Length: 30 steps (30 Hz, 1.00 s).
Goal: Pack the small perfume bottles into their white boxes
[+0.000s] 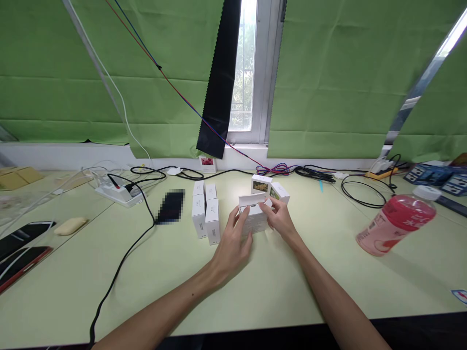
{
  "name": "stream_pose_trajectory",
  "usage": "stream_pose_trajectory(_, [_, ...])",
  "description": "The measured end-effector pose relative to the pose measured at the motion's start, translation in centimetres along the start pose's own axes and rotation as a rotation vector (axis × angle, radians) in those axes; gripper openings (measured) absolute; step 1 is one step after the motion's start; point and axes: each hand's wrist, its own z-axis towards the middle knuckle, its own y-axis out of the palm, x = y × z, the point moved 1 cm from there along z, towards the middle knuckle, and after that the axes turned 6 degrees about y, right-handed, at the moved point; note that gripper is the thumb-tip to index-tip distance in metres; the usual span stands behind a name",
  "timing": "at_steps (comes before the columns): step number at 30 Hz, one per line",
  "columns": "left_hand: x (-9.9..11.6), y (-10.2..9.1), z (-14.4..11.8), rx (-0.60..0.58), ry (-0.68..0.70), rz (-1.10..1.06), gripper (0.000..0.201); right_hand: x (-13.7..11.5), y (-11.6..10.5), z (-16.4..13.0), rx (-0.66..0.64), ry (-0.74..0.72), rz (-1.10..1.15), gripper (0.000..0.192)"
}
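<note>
Between my hands is a small white cardboard box [254, 221] with its top flap raised at the back. My left hand [233, 240] grips the box's left side, with fingers at its top edge. My right hand [279, 218] holds the right side, its thumb at the top opening. What lies inside the box is hidden. Left of it stand several closed white boxes [212, 218] in a tight group. Just behind it are two more white boxes, one with a picture on its front [260, 184] and one tilted at an angle [280, 192].
A pink drink bottle [397, 221] is on the right. Black cables [314, 172] run along the back, and a power strip [118, 192] sits back left. Phones [22, 262] and a cream-coloured case [71, 226] lie at the left; one cable crosses the table's left side.
</note>
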Motion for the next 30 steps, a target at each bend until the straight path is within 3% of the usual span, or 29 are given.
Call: stream_pose_trajectory(30, [0.47,-0.37,0.25,-0.032,-0.041,-0.001,0.060,-0.07,0.02,0.02,-0.019,-0.005,-0.014,0.037])
